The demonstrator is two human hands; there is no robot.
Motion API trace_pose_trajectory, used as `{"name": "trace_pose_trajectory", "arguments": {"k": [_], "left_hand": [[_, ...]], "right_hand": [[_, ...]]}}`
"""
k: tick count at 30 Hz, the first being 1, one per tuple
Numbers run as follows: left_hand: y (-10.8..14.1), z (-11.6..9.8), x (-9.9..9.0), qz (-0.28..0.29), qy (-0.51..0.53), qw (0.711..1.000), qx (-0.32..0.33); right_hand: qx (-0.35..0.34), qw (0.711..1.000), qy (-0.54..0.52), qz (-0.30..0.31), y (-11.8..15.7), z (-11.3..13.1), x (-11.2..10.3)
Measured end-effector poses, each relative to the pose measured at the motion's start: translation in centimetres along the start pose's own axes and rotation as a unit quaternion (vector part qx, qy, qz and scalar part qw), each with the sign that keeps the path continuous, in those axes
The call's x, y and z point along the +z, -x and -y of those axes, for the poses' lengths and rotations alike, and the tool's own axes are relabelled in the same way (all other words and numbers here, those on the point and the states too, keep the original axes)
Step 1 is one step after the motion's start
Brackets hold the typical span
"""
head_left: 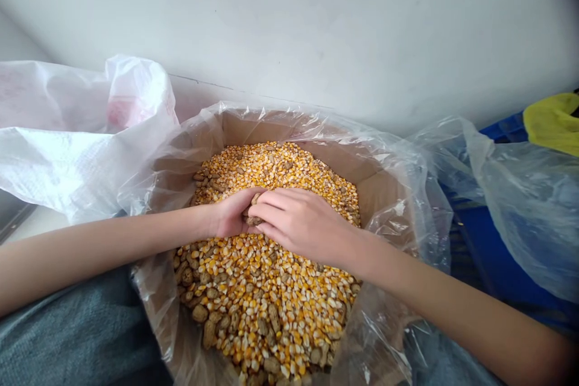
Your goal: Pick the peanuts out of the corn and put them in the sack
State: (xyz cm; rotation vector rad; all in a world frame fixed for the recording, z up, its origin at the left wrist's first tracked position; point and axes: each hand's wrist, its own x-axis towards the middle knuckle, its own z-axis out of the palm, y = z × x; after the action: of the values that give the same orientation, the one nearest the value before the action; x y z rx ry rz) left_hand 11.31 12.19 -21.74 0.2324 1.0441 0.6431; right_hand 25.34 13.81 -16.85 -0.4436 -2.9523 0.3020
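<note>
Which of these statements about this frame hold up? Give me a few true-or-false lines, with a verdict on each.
1. The left hand and right hand cup peanuts between them. True.
2. Both hands wear gloves. False: both are bare.
3. Yellow corn kernels lie mixed with the peanuts. True.
4. The kernels sit in a metal bucket. False: they sit in a cardboard box lined with clear plastic.
5. A white woven sack lies to the left of the box. True.
</note>
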Motion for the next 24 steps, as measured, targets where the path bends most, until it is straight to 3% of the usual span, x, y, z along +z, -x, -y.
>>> {"name": "trace_pose_trajectory", "arguments": {"k": [7,15,17,20,22,24], "left_hand": [[0.5,1.3,0.6,0.018,0.002,1.000,-0.006],[0.7,0.8,0.7,-0.008,0.015,1.000,0.002],[0.6,0.6,0.6,-0.004,0.023,1.000,-0.003],[0.3,0.2,0.2,0.011,0.029,0.999,-0.011],[0.2,-0.1,0.0,0.015,0.030,0.999,-0.006],[0.2,-0.2,-0.1,0.012,0.030,0.999,0.004]], "right_hand": [[-0.017,0.999,-0.008,-0.028,-0.2,-0.1,0.9],[-0.007,0.998,-0.025,-0.050,-0.1,-0.7,0.1],[0.030,0.995,-0.045,-0.082,-0.1,-1.0,-0.4],[0.144,0.980,-0.069,-0.122,0.2,-2.3,-1.1],[0.219,0.969,-0.070,-0.087,0.6,-3.5,-1.0],[0.266,0.962,-0.063,0.005,1.0,-4.6,-0.3]]}}
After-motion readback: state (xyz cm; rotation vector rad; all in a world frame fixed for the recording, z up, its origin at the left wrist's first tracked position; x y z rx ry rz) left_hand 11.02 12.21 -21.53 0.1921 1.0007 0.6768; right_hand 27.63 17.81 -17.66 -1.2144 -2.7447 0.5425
